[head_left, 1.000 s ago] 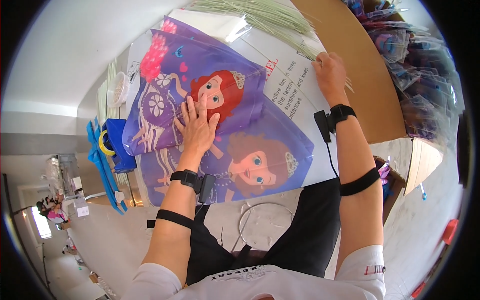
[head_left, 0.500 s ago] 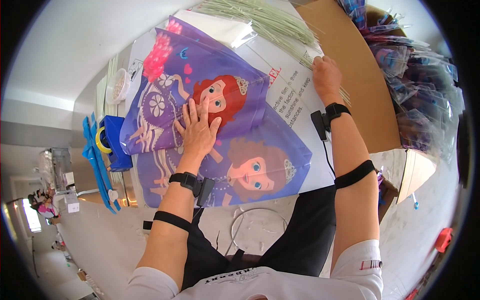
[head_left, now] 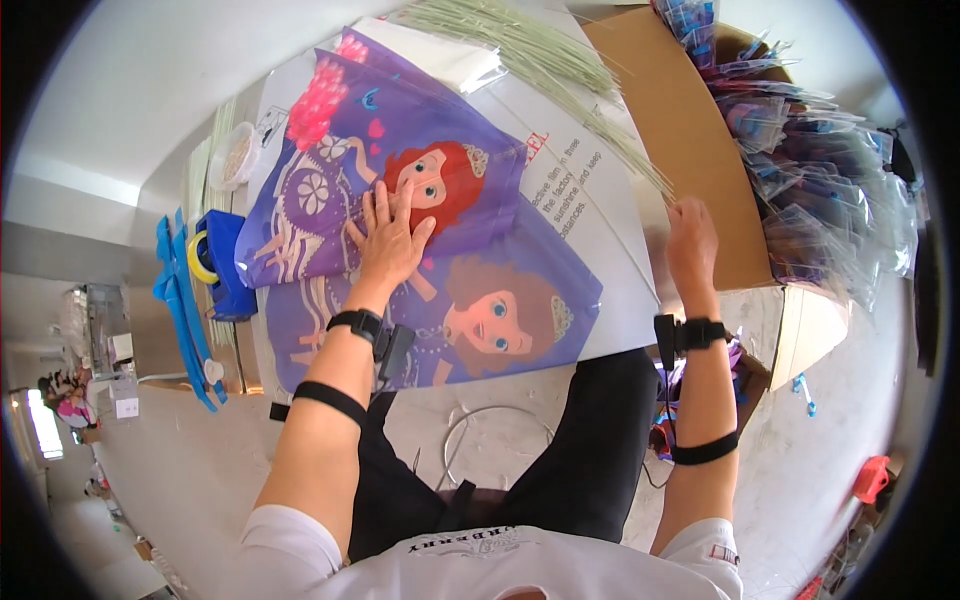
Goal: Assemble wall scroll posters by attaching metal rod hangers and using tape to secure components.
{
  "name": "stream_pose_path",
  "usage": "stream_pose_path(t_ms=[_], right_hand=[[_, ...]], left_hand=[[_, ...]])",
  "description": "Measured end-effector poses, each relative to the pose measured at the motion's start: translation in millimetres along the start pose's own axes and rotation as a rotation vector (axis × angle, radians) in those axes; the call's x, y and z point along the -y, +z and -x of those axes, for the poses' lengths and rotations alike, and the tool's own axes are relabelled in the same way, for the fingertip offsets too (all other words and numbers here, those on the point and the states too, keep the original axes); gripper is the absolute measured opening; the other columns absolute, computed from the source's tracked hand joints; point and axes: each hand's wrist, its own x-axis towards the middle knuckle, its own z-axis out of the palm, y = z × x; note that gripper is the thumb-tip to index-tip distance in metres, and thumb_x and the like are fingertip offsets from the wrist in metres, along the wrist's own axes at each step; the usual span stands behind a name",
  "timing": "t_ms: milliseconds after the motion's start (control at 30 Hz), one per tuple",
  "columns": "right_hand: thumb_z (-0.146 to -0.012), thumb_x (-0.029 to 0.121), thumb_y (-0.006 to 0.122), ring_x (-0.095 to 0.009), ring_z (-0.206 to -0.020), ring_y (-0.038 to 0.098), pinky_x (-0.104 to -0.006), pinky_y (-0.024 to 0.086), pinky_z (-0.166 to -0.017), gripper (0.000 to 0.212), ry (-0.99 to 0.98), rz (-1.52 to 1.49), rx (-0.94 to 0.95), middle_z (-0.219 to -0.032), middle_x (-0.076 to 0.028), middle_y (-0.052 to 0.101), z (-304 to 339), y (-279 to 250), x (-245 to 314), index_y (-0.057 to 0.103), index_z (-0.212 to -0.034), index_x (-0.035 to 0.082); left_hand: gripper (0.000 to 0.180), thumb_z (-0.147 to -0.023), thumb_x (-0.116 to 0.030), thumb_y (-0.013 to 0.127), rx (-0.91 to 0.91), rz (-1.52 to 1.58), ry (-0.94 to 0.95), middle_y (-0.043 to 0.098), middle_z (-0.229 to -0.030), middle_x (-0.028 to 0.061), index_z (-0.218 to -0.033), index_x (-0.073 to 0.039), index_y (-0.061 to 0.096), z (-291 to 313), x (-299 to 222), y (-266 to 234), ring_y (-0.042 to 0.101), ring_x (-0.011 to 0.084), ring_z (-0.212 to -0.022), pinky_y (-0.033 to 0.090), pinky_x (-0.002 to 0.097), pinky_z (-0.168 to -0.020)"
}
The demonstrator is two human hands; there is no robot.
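Note:
My left hand (head_left: 392, 240) lies flat, fingers spread, on a purple printed sheet (head_left: 312, 190) showing a cartoon figure with red hair. Under it, a second printed sheet (head_left: 500, 325) with a similar figure sticks out toward me; both have pointed, kite-like outlines. Off to the right, my right hand (head_left: 692, 245) is closed around the near end of thin pale-green rods (head_left: 645, 168); how many it grips cannot be made out. These rods run back toward a loose bundle (head_left: 510, 35) at the table's far side.
A blue tape dispenser (head_left: 232, 280) stands left of the sheets, beside long blue pieces (head_left: 180, 310) and a white bowl (head_left: 235, 158). White film (head_left: 435, 58) lies at the back. On the right, a cardboard box (head_left: 690, 130) borders a heap of clear plastic packets (head_left: 810, 170).
My right hand has moved right and toward me, with the rod ends still at its fingers. The left hand stays flat on the sheet. The whole view has shifted slightly.

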Motion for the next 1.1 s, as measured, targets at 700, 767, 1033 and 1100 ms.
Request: stream_pose_path(t_ms=[700,767,1033,1100], right_hand=[[-0.074,-0.001,0.053,-0.030,-0.082,0.054,-0.0380,0.048,-0.069,0.010,-0.611,-0.098,0.489,-0.081,-0.012,0.051,69,-19,93,0.049,-0.083,0.002],[-0.074,-0.001,0.053,-0.030,-0.084,0.054,-0.0378,0.048,-0.069,0.012,-0.612,-0.056,0.496,-0.084,-0.011,0.051,70,-14,97,0.049,-0.085,0.002],[-0.071,0.000,0.054,-0.029,-0.085,0.055,-0.0368,0.049,-0.070,0.017,-0.480,-0.004,0.442,-0.086,-0.010,0.050,94,1,112,0.051,-0.088,0.006],[-0.070,0.003,0.055,-0.029,-0.086,0.055,-0.0370,0.049,-0.070,0.019,-0.402,-0.058,0.386,-0.088,-0.010,0.050,106,9,124,0.053,-0.088,0.007]], left_hand=[[0.018,-0.069,-0.008,0.069,-0.362,0.320,0.228,0.057,-0.086,0.0001,-0.086,-0.013,0.063,150,11,-10,0.051,0.0238,-0.093,0.036,0.0386,-0.080],[0.017,-0.069,-0.006,0.069,-0.349,0.340,0.179,0.056,-0.083,-0.0006,-0.083,-0.014,0.063,154,12,-4,0.051,0.0229,-0.088,0.036,0.0378,-0.077],[0.016,-0.068,-0.004,0.068,-0.366,0.378,0.190,0.054,-0.079,-0.0014,-0.078,-0.014,0.061,150,4,1,0.050,0.0225,-0.083,0.034,0.0375,-0.073],[0.015,-0.068,-0.005,0.067,-0.375,0.369,0.213,0.054,-0.079,-0.0007,-0.078,-0.014,0.061,149,6,2,0.050,0.0235,-0.083,0.034,0.0382,-0.073]])
